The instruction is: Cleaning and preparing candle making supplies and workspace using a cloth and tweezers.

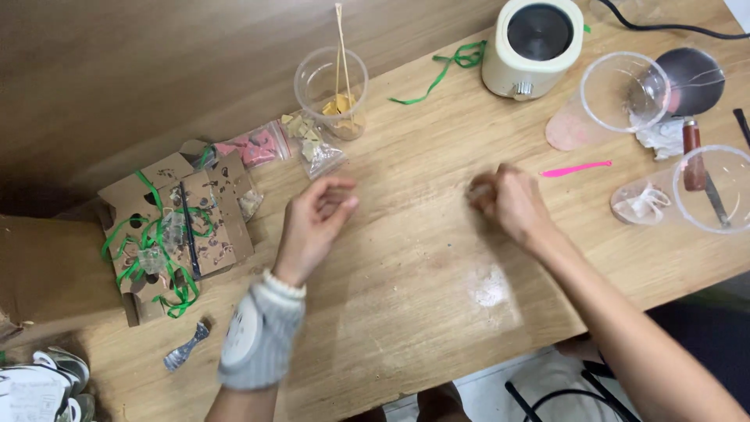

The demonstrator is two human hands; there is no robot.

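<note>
Wooden worktop (422,258) carries both hands near the clear cup (332,90): left hand (316,223) loosely curled, empty; right hand (508,199) pinched on something small, likely light and best held at the fingertips.

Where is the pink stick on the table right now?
In the head view the pink stick lies flat on the wooden table, just right of the right hand and below the cream appliance, left of the clear cups.

A light wooden table (437,258) carries a clear plastic cup with thin sticks (331,87), a cream round appliance (532,45), green ribbon (445,69), a pink plastic stick (576,168), torn brown cardboard (176,230) and two small clear bags (285,144).
</note>
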